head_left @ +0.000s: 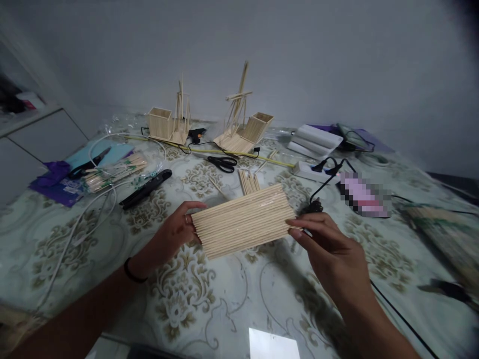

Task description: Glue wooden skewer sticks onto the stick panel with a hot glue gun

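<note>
A flat panel of pale wooden sticks [243, 220], glued side by side, is held above the table between both hands. My left hand [175, 230] grips its left end, thumb on top, with a ring on one finger and a black band at the wrist. My right hand [329, 249] pinches the panel's right end with fingers pressed together. A small bundle of loose sticks [249, 181] lies on the table just behind the panel.
Black scissors [223, 163], a black glue gun [196, 134], two stick models with small boxes [160, 123] [243, 129], a long black tool [145, 188], white cable [86, 214], stick packets [112, 172], a power strip [312, 172] and black cords lie on the patterned tabletop [232, 294].
</note>
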Demonstrator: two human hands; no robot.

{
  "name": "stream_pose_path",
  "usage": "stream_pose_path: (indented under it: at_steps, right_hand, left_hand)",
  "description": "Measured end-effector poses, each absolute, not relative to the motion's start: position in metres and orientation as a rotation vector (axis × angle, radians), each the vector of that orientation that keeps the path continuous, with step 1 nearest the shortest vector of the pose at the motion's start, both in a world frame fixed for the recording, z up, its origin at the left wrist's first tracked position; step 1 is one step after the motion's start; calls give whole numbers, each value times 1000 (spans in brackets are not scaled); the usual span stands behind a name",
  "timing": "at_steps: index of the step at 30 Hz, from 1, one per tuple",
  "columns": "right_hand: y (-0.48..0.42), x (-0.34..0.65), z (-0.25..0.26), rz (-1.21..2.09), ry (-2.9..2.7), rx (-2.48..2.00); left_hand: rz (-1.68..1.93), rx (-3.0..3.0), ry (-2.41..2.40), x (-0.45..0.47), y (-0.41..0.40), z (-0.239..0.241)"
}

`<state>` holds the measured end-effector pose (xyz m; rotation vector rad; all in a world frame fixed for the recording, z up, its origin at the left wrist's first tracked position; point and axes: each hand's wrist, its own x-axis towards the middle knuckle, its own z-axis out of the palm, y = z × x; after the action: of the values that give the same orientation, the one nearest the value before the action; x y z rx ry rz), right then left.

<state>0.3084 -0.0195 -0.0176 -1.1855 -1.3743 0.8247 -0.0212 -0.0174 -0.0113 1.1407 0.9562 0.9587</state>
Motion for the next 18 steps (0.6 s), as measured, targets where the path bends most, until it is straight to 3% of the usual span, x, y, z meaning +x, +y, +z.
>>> stream_pose_path:
  at_steps: [11, 18]
  right_hand:
    - [-20, 307, -17, 799, -1442, -1202]
    - [-17, 303, -9, 1031, -1315, -1171]
  left_hand:
    - [870, 1262, 1112, -16, -20, 0]
    - [886, 1252, 1103, -19, -17, -2]
